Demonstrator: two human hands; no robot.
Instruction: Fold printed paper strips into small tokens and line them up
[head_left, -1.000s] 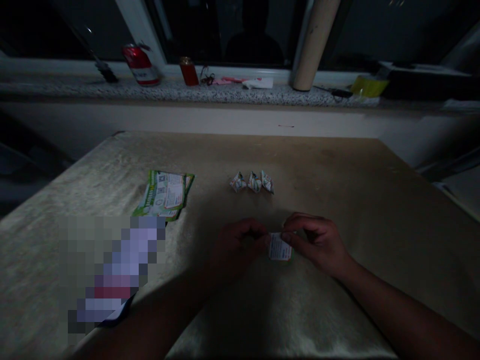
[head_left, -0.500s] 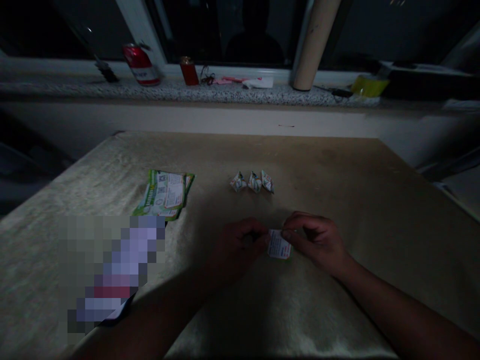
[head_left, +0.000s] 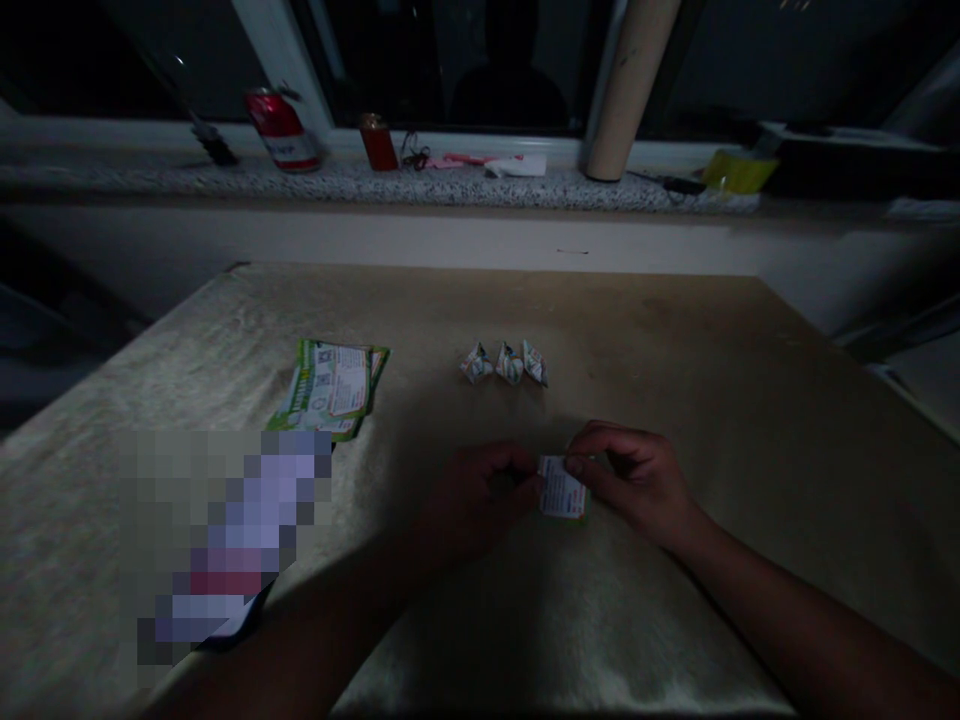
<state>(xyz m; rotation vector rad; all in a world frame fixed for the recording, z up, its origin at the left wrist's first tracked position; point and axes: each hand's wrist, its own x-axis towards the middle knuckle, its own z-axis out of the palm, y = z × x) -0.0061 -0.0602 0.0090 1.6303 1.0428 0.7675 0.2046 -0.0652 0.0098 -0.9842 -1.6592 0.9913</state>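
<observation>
A small printed paper piece (head_left: 563, 492), white with green edges, is held up between my hands over the cloth-covered table (head_left: 675, 350). My right hand (head_left: 637, 475) pinches its upper right edge between thumb and fingers. At its left edge, my left hand (head_left: 487, 490) grips with thumb and forefinger closed together, its other fingers in shadow. Beyond the hands stand three small folded paper shapes (head_left: 509, 364) in a row. To the left lie several green and white printed leaflets (head_left: 330, 385), overlapping each other.
A long blurred-out object (head_left: 247, 540) lies by my left forearm. Along the speckled windowsill (head_left: 450, 188) stand a red can (head_left: 283, 130), a red lighter-like item (head_left: 379, 143), a cardboard tube (head_left: 630, 90) and a yellow tape-like item (head_left: 739, 172).
The paper piece has shifted slightly to the right, showing a little more of its printed face. My left hand has moved marginally with it; the folded shapes and leaflets stay put.
</observation>
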